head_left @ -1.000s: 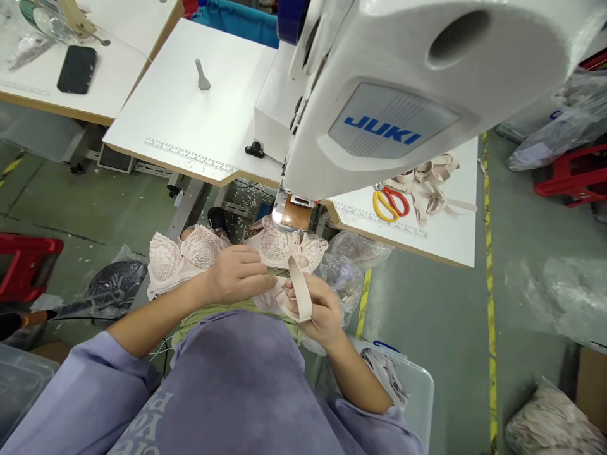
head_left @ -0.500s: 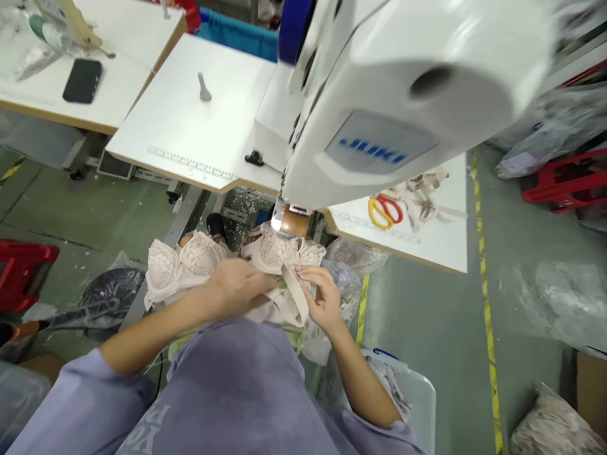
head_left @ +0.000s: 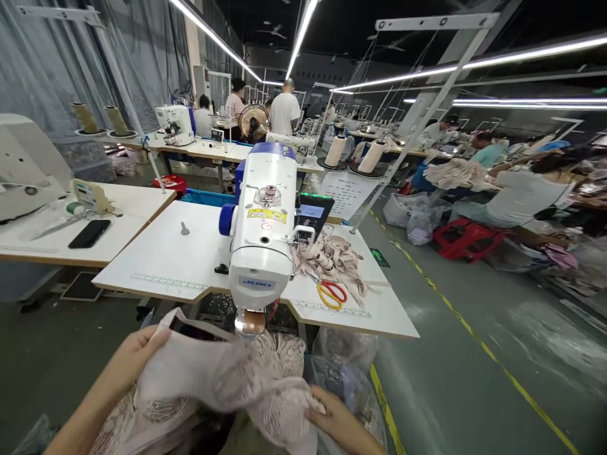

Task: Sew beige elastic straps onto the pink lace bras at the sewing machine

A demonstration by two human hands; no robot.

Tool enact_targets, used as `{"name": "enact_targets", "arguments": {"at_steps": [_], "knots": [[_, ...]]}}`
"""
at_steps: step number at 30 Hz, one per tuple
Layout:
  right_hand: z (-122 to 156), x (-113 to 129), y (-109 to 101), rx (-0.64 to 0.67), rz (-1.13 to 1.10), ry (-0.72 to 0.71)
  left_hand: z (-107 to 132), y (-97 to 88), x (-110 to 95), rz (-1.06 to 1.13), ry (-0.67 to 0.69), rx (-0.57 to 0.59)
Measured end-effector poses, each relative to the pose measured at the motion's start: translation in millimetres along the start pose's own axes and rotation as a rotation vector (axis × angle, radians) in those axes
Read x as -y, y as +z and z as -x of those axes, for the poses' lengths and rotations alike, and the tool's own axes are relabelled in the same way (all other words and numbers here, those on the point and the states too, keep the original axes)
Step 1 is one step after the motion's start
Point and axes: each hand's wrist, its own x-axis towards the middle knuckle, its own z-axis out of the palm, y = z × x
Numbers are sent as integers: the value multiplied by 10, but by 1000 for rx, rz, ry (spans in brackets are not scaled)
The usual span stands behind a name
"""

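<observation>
A pale pink lace bra (head_left: pixel 227 373) is stretched between my two hands in front of the sewing machine (head_left: pixel 263 246). My left hand (head_left: pixel 137 357) pinches its edge near a strap at the left. At the right, my right hand (head_left: pixel 334 417) grips the other end by a lace cup, thumb on top. The bra is partly blurred. More pale lace pieces (head_left: pixel 282 351) hang below the machine's head, and others lie under the bra at the lower left.
On the machine's white table (head_left: pixel 156 253) lie red-and-yellow scissors (head_left: pixel 332 294) beside a heap of beige straps (head_left: pixel 334 256). A black phone (head_left: pixel 90 234) rests on the left table. Thread cones (head_left: pixel 372 157) stand behind. A person on a red stool (head_left: pixel 467 239) sits at the right.
The view has tilted up from my lap to the workshop. My hands have moved apart, and the bra is now raised and spread between them.
</observation>
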Motion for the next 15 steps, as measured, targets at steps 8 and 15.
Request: {"name": "enact_targets", "arguments": {"at_steps": [8,15], "knots": [[-301,578,336,71,-246,-60,-158,1482,23,-83,379,532],[-1142,309,-500,-77,-84,180,-19,1842,210,442,-132,740]]}}
